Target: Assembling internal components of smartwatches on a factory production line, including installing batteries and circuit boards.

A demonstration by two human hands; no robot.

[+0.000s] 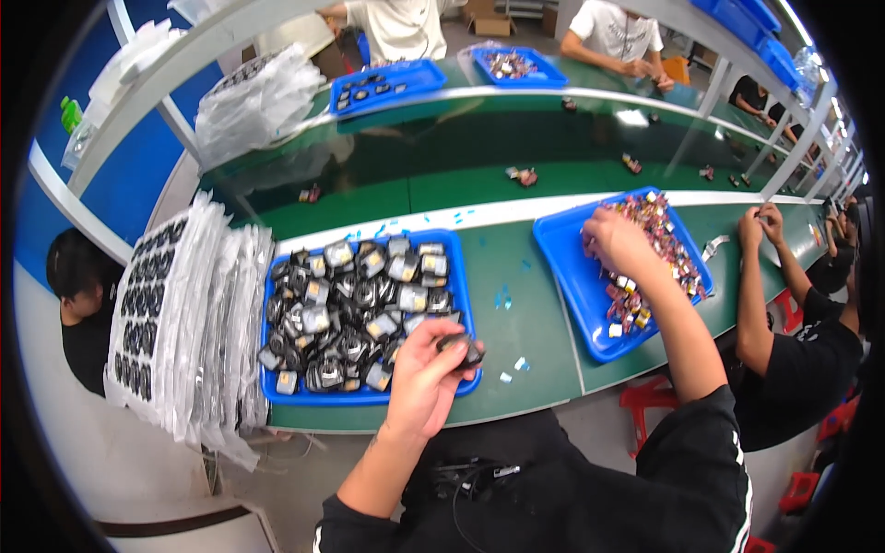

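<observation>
My left hand (424, 380) is closed around a small black plastic part (469, 353), held up over the near right corner of a blue tray (466, 309). That tray is heaped with similar black housings (358, 293), many showing a grey or yellowish square face. Over to the right, my right hand (616, 241) reaches into a second blue tray (568, 253), its fingers bent together and pointing down. Small reddish wired components (671, 247) with white and yellow bits fill that tray's right side. Whatever is between the right fingertips is hidden.
Stacked white plastic trays (171, 313) of black parts stand left of the housings. Beyond a white rail, a green conveyor belt (442, 194) carries scattered components. Blue scraps (502, 297) dot the green table (525, 359). Co-workers sit across and at right; a co-worker's hands (761, 221) are nearby.
</observation>
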